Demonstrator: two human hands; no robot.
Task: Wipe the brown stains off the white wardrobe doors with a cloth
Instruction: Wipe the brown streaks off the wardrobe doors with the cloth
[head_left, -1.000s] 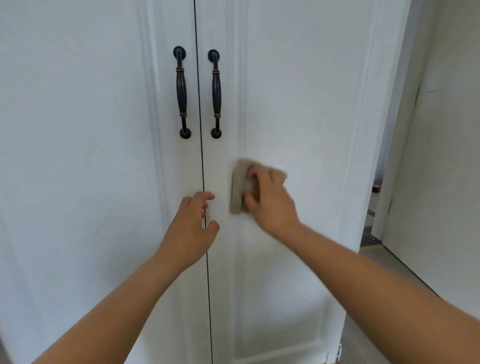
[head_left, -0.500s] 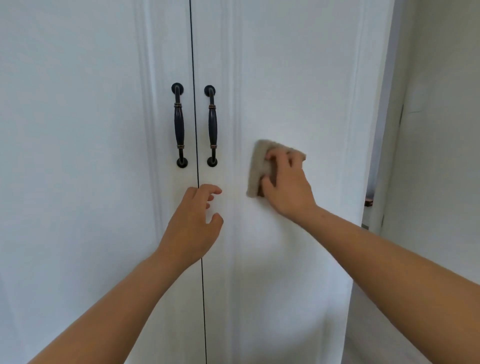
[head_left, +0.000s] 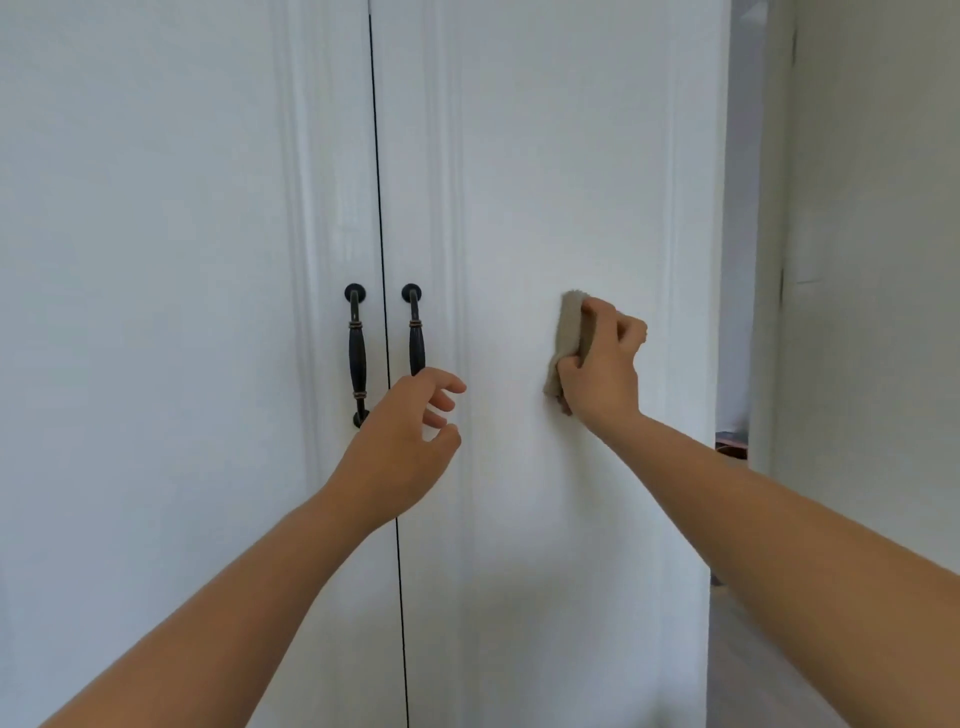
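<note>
Right hand holds a folded beige cloth against the right wardrobe door, on the flat panel between the door's raised moulding strips, level with the handles. Grip: thumb low, fingers curled over the upper part, pinching the cloth; the cloth's left edge shows past the fingers.

Left hand is raised in front of the seam between the two doors, at the lower ends of the dark handles. Grip: fingers loosely curled and spread apart, holding nothing; contact with the door cannot be told. It hides the lower end of the right handle. The left handle, on the left wardrobe door, shows nearly whole, its foot just beside the hand.

Both doors are closed, with a thin dark gap running vertically between them.

Right of the wardrobe: a narrow opening, then a pale wall; grey floor at bottom right
</note>
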